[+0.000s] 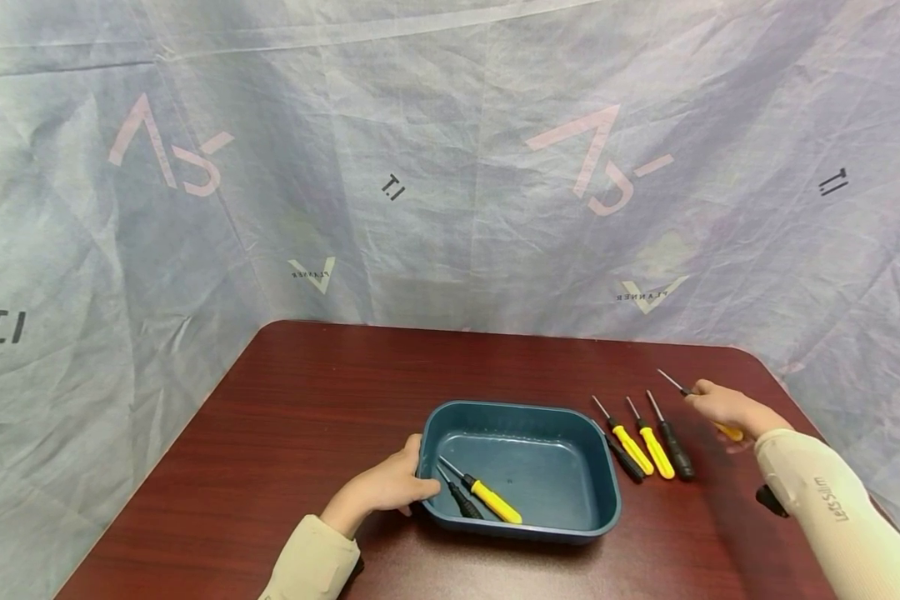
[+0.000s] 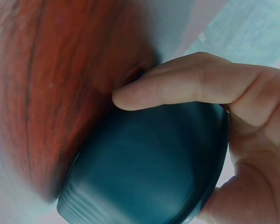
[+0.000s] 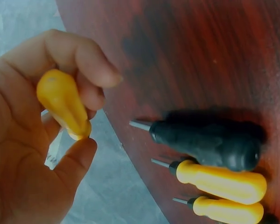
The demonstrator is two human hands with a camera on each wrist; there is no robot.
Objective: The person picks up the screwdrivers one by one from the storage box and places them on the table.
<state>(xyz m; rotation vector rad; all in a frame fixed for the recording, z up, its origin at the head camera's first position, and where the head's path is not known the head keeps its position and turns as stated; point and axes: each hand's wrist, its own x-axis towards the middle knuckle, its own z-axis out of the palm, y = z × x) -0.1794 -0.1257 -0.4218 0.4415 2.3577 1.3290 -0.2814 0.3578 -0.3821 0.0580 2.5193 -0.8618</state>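
On the left, my left hand (image 1: 390, 481) grips the end wall of a dark blue plastic tub (image 1: 558, 471), thumb over the rim and fingers along the outside. Inside the tub lie a yellow-handled screwdriver (image 1: 497, 502) and a black-handled one (image 1: 463, 501). My right hand (image 1: 729, 408) holds another yellow screwdriver (image 3: 63, 100) above the table's right side, its shaft pointing away to the back left. In the right wrist view, the thumb and fingers close around its handle.
Between the tub and my right hand, several screwdrivers lie side by side on the reddish-brown table (image 1: 300, 400), including a thick black one (image 1: 675, 450) and a yellow one (image 1: 656, 452). A printed grey cloth (image 1: 450, 208) hangs behind the table's far edge.
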